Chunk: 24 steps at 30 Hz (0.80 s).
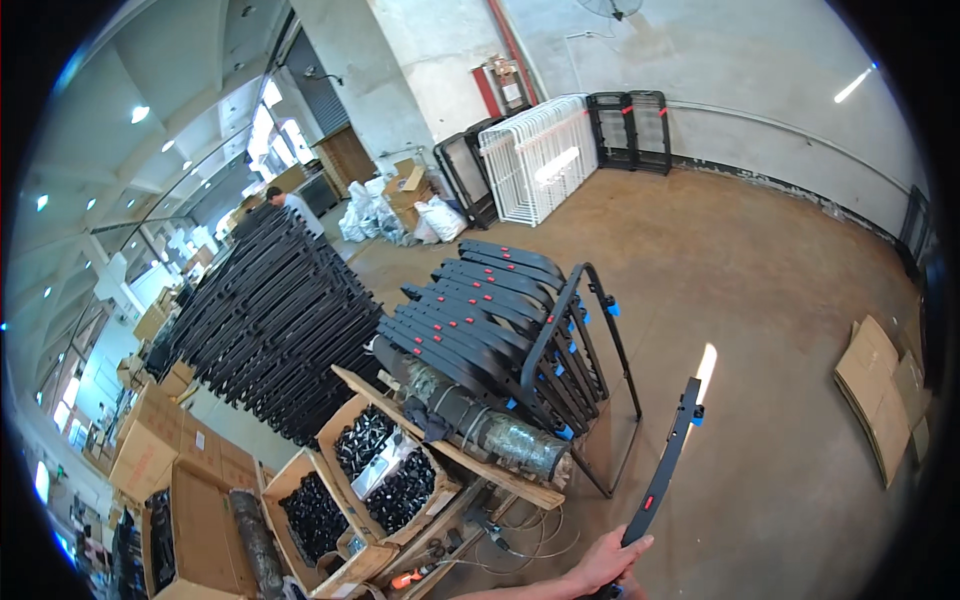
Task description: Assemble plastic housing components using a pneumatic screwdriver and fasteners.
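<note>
My left hand [605, 563] comes in from the lower edge and is closed around a long, slightly curved black frame piece [662, 475]. The piece slants up and to the right, with a small red mark on its side and a blue clip near its far end. Its lower end runs out at the bottom of the picture. My right hand does not show clearly. Left of the held piece stands a row of similar black tube frames [475, 315] with red marks and blue clips; the nearest frame [540, 350] stands upright.
A plastic-wrapped roll [520, 445] lies on a wooden plank [535, 490]. Cardboard boxes of small black parts [310, 515] stand left of my hand, near an orange-handled tool [408, 578] and loose cable. Farther back are stacked black frames [270, 320], white racks [540, 160] and a person [295, 207]. Flattened cardboard [868, 400] lies at right.
</note>
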Motion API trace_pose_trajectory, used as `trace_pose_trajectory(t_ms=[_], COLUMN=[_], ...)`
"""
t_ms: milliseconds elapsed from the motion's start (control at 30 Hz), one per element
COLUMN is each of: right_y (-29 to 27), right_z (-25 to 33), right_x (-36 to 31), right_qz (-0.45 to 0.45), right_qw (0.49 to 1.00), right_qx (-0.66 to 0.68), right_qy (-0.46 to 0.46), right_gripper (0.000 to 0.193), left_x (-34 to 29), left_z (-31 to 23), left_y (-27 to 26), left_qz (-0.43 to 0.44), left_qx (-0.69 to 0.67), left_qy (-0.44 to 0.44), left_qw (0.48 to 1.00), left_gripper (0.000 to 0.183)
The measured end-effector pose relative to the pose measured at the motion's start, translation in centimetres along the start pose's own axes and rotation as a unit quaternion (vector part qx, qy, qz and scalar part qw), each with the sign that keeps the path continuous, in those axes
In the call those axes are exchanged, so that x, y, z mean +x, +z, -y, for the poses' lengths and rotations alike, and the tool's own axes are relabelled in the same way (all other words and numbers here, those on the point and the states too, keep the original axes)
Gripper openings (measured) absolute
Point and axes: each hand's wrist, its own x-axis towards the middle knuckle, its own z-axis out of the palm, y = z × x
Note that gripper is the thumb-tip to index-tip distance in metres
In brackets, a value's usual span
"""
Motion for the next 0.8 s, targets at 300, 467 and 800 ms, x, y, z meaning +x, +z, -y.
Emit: trace_pose_trajectory(t_ms=[300, 467, 800], right_y=[6.5, 9.4, 30.9], right_z=[-2.6, 0.8, 11.3], right_x=[2.4, -2.6, -22.9], right_qz=[-0.071, 0.032, 0.316], right_qw=[0.992, 0.987, 0.870], right_qx=[0.009, 0.013, -0.097], right_qy=[-0.103, -0.154, -0.367], right_gripper=[0.057, 0.054, 0.029], left_x=[-13.1, -22.7, -42.4], left_z=[-1.7, 2.2, 20.5], left_y=[-12.0, -21.0, -38.9], left_qz=[-0.076, -0.287, -0.757], left_qx=[0.066, 0.088, -0.010], left_qy=[0.003, 0.138, 0.101], left_qw=[0.995, 0.944, 0.645], left_gripper=[0.032, 0.017, 0.041])
